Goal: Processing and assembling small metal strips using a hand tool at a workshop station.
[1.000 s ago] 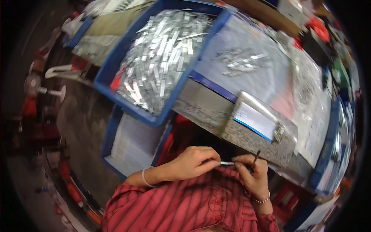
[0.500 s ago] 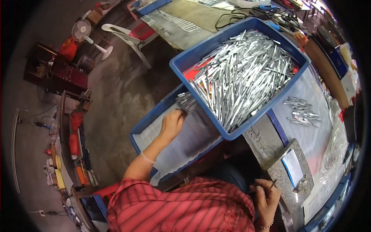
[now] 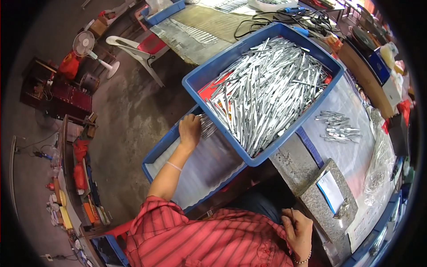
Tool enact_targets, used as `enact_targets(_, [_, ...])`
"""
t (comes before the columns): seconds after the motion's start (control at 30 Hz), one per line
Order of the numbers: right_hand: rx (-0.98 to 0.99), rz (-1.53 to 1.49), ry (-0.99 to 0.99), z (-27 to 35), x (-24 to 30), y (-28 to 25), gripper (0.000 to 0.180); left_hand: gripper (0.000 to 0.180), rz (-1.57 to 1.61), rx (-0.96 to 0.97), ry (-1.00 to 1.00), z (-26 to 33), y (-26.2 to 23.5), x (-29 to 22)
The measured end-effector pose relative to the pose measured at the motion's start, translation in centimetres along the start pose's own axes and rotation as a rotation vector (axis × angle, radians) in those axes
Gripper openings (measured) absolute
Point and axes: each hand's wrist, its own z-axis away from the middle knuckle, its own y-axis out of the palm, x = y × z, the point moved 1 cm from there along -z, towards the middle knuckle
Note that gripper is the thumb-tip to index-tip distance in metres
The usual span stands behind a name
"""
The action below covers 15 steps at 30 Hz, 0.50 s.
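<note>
Reaching out and down to the person's left, the left hand rests inside the lower blue tray, its fingers curled loosely over a small bundle of metal strips lying at that tray's far end, just under the rim of the upper blue tray. Whether the fingers are clamped on the bundle or only laid on it, I cannot tell. The upper blue tray, heaped with long silvery metal strips, overlaps the lower tray's far corner. A second ago both hands were together close to the body, pinching a single strip between them; half a second ago the left hand was already out at the lower tray, so the finished piece seems to have been carried over and added to the bundle there.

The right hand sits near the body, to the right of the upper tray and below it, closed around a thin dark tool that sticks up between the fingers; it has kept that tool throughout. Beside it stands a grey stone block carrying a small blue-and-white card. Further right of the upper tray, a loose cluster of short metal pieces lies on the surface, apart from both hands.
</note>
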Motion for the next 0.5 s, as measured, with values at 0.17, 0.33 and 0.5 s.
enact_targets(0.17, [-0.007,-0.019,-0.108,0.4,-2.2,-0.8,0.015,0.005,0.107,0.043,0.002,1.0,-7.4,-3.3])
enact_targets(0.33, [0.036,-0.051,-0.139,1.0,-3.5,-0.9,0.016,0.007,0.486,0.172,0.153,2.4,-15.4,-11.5])
enact_targets(0.5, [0.028,-0.056,-0.224,2.3,-4.2,-1.1,0.016,0.009,0.587,0.326,0.241,3.0,-16.6,-16.7])
